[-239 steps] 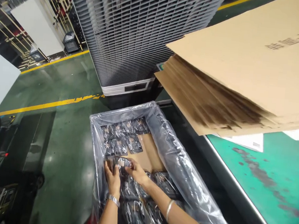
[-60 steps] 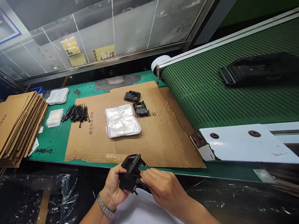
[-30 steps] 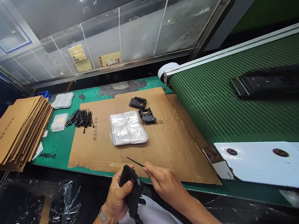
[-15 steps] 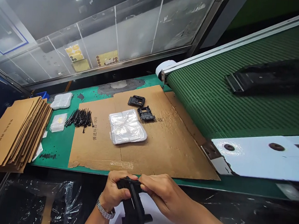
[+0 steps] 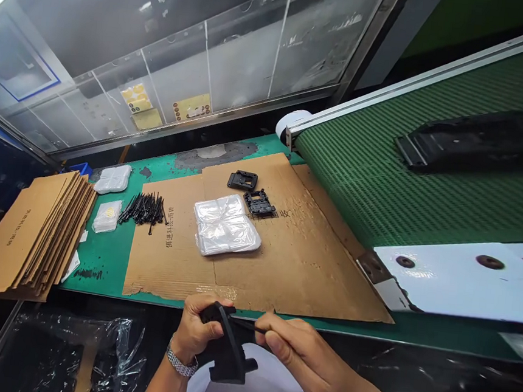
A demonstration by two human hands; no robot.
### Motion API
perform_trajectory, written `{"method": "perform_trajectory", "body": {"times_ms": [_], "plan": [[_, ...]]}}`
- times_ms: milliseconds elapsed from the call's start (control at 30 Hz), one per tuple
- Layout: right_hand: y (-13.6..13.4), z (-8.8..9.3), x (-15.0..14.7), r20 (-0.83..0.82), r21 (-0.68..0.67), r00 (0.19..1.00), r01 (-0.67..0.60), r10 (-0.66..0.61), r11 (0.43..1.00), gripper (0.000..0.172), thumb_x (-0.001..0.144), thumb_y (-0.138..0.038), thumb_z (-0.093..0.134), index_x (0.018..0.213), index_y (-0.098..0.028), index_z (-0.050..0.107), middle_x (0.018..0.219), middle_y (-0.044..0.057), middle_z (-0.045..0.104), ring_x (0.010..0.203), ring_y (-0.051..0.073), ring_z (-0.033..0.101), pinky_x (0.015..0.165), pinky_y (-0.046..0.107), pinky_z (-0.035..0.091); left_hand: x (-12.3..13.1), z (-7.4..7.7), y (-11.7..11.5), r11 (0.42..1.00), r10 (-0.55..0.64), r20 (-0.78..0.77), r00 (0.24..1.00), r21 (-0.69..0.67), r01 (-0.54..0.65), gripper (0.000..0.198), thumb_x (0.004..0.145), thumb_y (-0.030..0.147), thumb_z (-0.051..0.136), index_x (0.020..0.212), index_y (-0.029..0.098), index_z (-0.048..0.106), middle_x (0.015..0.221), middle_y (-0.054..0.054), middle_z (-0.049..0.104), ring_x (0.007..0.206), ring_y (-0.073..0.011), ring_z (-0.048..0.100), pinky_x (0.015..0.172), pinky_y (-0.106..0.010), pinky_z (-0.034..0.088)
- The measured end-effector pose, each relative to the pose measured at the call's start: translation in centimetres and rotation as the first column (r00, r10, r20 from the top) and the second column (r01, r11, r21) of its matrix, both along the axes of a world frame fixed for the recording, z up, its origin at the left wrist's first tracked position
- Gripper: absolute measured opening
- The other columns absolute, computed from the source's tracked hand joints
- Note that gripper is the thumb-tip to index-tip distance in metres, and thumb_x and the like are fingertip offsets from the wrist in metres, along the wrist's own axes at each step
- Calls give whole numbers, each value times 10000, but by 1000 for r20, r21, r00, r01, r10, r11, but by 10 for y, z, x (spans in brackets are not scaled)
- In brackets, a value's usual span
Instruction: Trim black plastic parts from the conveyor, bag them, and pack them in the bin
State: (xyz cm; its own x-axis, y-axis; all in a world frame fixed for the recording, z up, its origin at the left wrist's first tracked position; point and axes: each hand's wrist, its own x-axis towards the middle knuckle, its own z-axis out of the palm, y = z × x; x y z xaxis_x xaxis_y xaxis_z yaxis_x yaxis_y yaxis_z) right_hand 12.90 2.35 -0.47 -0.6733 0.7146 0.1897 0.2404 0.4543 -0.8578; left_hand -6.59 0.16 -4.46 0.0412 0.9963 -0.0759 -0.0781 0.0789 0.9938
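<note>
My left hand (image 5: 199, 328), with a metal watch at the wrist, is closed round the upper end of a black plastic part (image 5: 229, 355). The part tilts over my lap and has a flat, plate-like edge facing right. Just right of it, my right hand (image 5: 298, 352) pinches a thin black rod (image 5: 259, 329) between thumb and fingers. The rod points left at the black part; whether its tip touches is too dark to tell. Beyond my hands, two black plastic frames (image 5: 243, 180) lie on the cardboard sheet (image 5: 282, 271).
A stack of clear plastic bags (image 5: 226, 226) rests on the cardboard. To its left lies a pile of thin black rods (image 5: 145, 209). Folded cardboard (image 5: 34, 231) is stacked far left. A green conveyor (image 5: 360, 168) carrying a black molded piece (image 5: 477, 141) slopes along the right.
My right hand has drawn away from the black part to the right, showing the thin rod between them. The black part has turned in my left hand.
</note>
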Motion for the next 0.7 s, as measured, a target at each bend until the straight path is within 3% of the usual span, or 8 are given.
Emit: {"method": "perform_trajectory", "body": {"times_ms": [67, 133, 200, 267, 400, 467, 567, 700], "plan": [[2, 0, -5, 11, -112, 999, -34, 35, 993, 553, 835, -636, 200, 780, -183, 513, 527, -49, 403, 443, 88, 330, 408, 211, 270, 0, 8, 3, 998, -55, -59, 997, 19, 56, 400, 564, 511, 686, 801, 191, 725, 662, -50, 596, 644, -163, 473, 655, -263, 368], [2, -1, -10, 31, -115, 997, -65, 69, 991, 571, 806, -670, 239, 712, -176, 512, 516, -56, 367, 442, 79, 299, 391, 208, 245, 4, 14, 6, 1000, 5, -65, 998, 29, -4, 398, 537, 389, 752, 884, 202, 703, 791, -55, 619, 733, -168, 499, 712, -248, 377], [1, -4, -16, 44, 14, 999, 24, -25, 1000, 505, 856, -575, 284, 628, -173, 487, 517, -44, 393, 451, 76, 331, 409, 203, 269, 11, 18, 7, 977, 211, 40, 977, 7, -211, 533, 499, 278, 793, 1009, 238, 640, 996, -41, 600, 886, -167, 510, 802, -227, 370], [-1, -11, -23, -2, 240, 982, 184, -189, 953, 421, 884, -471, 339, 642, -167, 501, 530, -21, 460, 467, 87, 397, 440, 209, 310, 21, 17, 7, 931, 358, 267, 895, -177, -319, 553, 538, 313, 773, 1054, 236, 591, 1099, -41, 567, 972, -169, 516, 851, -248, 375], [-6, -27, -33, -99, 540, 963, 264, -251, 799, 332, 887, -410, 382, 738, -159, 539, 570, 26, 559, 506, 125, 499, 473, 234, 365, 37, 10, 8, 830, 454, 641, 619, -558, -31, 425, 640, 522, 636, 818, 137, 626, 764, -45, 623, 703, -144, 589, 691, -266, 458], [-9, -30, -32, -105, 536, 975, 223, -198, 814, 372, 908, -419, 307, 745, -171, 531, 567, 26, 561, 508, 129, 513, 483, 239, 380, 38, 6, 8, 789, 550, 613, 567, -605, -112, 381, 601, 497, 683, 739, 149, 610, 565, 23, 553, 504, -84, 517, 531, -209, 429], [-6, -24, -24, -136, 446, 980, 194, -147, 874, 356, 940, -310, 230, 749, -188, 505, 547, 8, 530, 489, 116, 498, 480, 231, 374, 33, 5, 5, 776, 604, 508, 614, -552, -306, 442, 531, 441, 752, 853, 181, 596, 501, 75, 489, 415, -46, 429, 420, -163, 340], [10, -11, -21, -33, 445, 992, 125, -123, 887, 332, 930, -229, 272, 642, -203, 437, 506, -20, 468, 444, 99, 430, 447, 224, 315, 28, 12, -4, 846, 486, 488, 724, -469, -252, 549, 523, 392, 771, 986, 190, 556, 575, 68, 521, 451, -44, 449, 453, -167, 360]]}}
